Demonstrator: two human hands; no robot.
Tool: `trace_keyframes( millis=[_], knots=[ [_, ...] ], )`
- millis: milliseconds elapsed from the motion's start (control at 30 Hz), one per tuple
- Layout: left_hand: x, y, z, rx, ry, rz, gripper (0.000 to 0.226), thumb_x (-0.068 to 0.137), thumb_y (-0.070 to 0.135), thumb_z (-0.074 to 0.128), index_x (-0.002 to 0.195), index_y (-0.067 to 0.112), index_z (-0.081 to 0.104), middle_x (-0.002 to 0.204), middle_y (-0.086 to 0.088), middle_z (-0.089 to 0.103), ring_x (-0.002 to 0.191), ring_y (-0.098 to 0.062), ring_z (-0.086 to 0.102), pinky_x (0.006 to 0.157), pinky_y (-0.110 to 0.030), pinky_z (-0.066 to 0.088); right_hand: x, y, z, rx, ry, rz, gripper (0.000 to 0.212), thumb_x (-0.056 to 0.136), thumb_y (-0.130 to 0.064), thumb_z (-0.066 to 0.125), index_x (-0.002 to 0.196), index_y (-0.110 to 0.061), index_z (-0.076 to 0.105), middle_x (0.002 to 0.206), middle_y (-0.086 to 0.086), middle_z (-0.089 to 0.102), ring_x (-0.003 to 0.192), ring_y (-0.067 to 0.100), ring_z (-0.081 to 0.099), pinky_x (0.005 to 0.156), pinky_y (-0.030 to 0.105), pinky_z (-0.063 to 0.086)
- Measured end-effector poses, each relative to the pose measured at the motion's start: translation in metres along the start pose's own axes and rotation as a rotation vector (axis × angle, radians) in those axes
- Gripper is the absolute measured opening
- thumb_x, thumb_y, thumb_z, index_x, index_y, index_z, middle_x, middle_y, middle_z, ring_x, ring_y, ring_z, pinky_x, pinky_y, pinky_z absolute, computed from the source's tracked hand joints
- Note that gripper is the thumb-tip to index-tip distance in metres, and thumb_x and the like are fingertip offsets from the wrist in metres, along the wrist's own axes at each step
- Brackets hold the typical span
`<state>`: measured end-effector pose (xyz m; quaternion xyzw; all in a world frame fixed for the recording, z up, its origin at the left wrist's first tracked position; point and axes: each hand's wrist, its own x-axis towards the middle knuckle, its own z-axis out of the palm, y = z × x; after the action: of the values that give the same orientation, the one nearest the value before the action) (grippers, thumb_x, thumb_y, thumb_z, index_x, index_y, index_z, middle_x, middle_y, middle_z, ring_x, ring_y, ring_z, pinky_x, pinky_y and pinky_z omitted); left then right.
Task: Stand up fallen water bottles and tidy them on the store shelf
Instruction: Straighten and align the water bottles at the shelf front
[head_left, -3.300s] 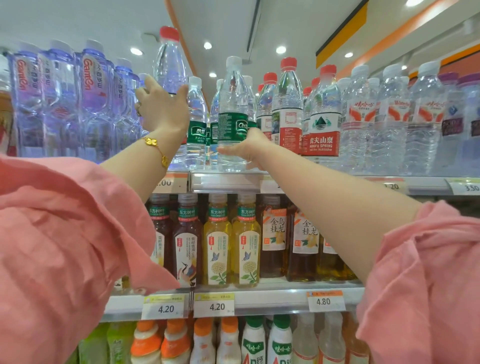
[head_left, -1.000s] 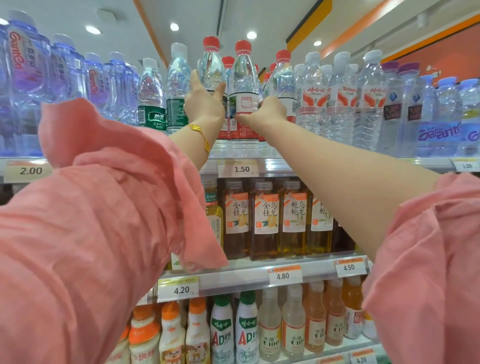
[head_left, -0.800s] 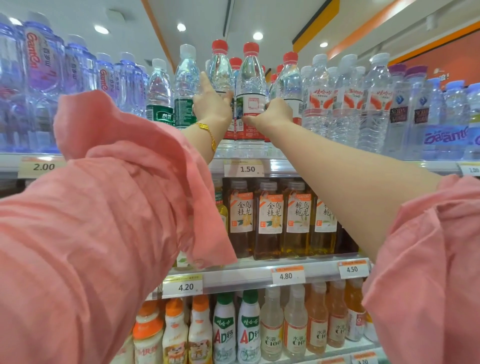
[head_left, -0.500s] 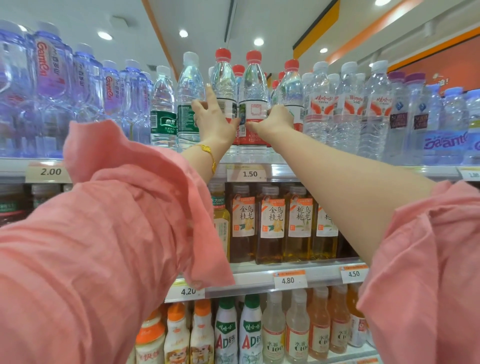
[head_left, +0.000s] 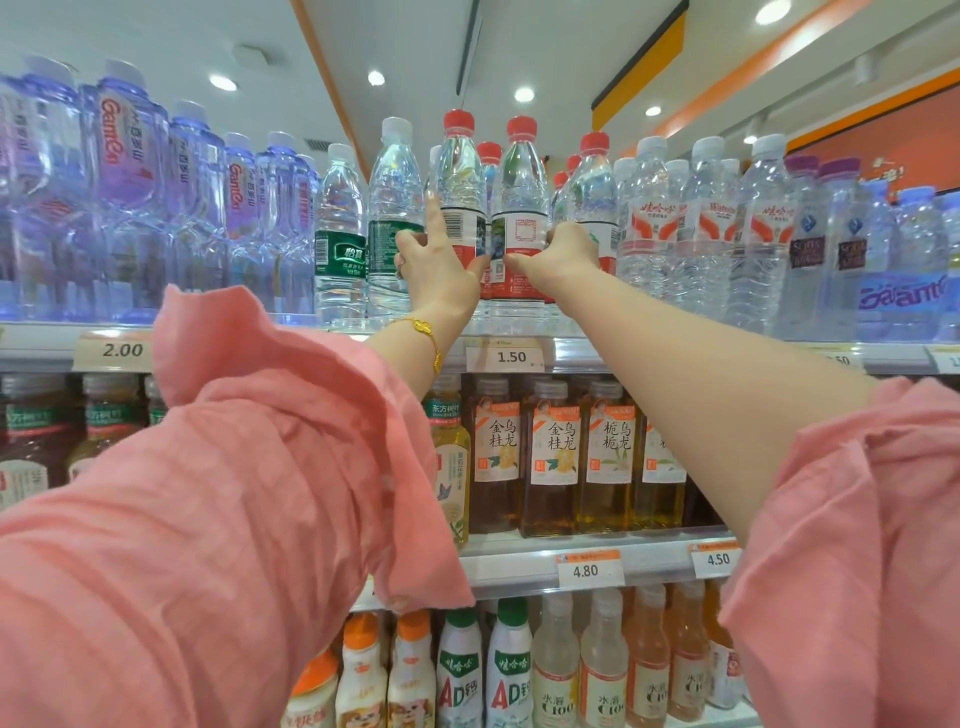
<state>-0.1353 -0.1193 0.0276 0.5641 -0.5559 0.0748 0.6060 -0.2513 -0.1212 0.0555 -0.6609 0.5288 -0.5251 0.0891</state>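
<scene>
Left hand (head_left: 441, 270): raised to the top shelf (head_left: 582, 349), fingers spread and cupped around the lower left side of a red-capped water bottle (head_left: 460, 208); index finger extended up along the barcode panel, thumb lying across the front of the label. A gold bracelet (head_left: 428, 338) sits at the wrist.

Right hand (head_left: 558, 254): curled around the label zone of the second red-capped bottle (head_left: 521, 208), thumb across the front, fingers wrapped behind and out of sight. Grip looks closed on the bottle.

Both bottles upright, side by side, touching or nearly so, bases at the shelf's front edge above the 1.50 price tag (head_left: 505, 357). Hands almost meet between them.

Surroundings, top shelf: more red-capped bottles stand behind and to the right; just left of the left hand, two white-capped bottles with green labels (head_left: 340, 249); further left, blue-tinted bottles (head_left: 130, 182); right of the right hand, clear bottles with orange-and-white labels (head_left: 654, 223), then purple-capped bottles (head_left: 805, 244).

Shelf below: amber tea bottles (head_left: 553, 457), price tags 4.80 and 4.50. Lowest shelf: white and pale drink bottles (head_left: 511, 670).

Obstruction: loose pink sleeves (head_left: 208, 519) fill the lower left and right corners, hiding much of the lower shelves.
</scene>
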Motion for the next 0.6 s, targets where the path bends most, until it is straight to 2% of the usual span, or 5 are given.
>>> trace_keyframes(
  millis=[200, 433, 600],
  knots=[
    [-0.0025, 0.0007, -0.0018, -0.023, -0.021, -0.008, 0.085, 0.09, 0.031, 0.062, 0.153, 0.023, 0.007, 0.14, -0.018, 0.027, 0.13, -0.034, 0.033, 0.109, -0.039, 0.03, 0.0003, -0.0013, -0.0018, 0.009, -0.011, 0.0, 0.059, 0.083, -0.033, 0.072, 0.131, -0.006, 0.049, 0.13, 0.008, 0.058, 0.119, 0.026, 0.056, 0.092, 0.031, 0.046],
    [-0.0021, -0.0048, 0.0023, -0.04, 0.0, 0.016, 0.083, 0.089, 0.03, 0.063, 0.153, 0.022, 0.009, 0.131, -0.016, 0.032, 0.121, -0.03, 0.04, 0.106, -0.036, 0.033, 0.0027, 0.001, 0.001, 0.023, -0.018, 0.017, 0.057, 0.084, -0.033, 0.072, 0.129, -0.006, 0.049, 0.127, 0.008, 0.058, 0.115, 0.026, 0.057, 0.085, 0.03, 0.044],
    [-0.0063, -0.0087, 0.0035, -0.063, 0.025, 0.045, 0.079, 0.091, 0.029, 0.062, 0.153, 0.019, 0.013, 0.13, -0.016, 0.036, 0.121, -0.029, 0.039, 0.105, -0.034, 0.032, 0.0023, 0.0023, 0.0019, 0.008, -0.016, 0.008, 0.057, 0.083, -0.036, 0.071, 0.128, -0.007, 0.051, 0.126, 0.009, 0.06, 0.112, 0.026, 0.059, 0.088, 0.032, 0.048]
  ],
)
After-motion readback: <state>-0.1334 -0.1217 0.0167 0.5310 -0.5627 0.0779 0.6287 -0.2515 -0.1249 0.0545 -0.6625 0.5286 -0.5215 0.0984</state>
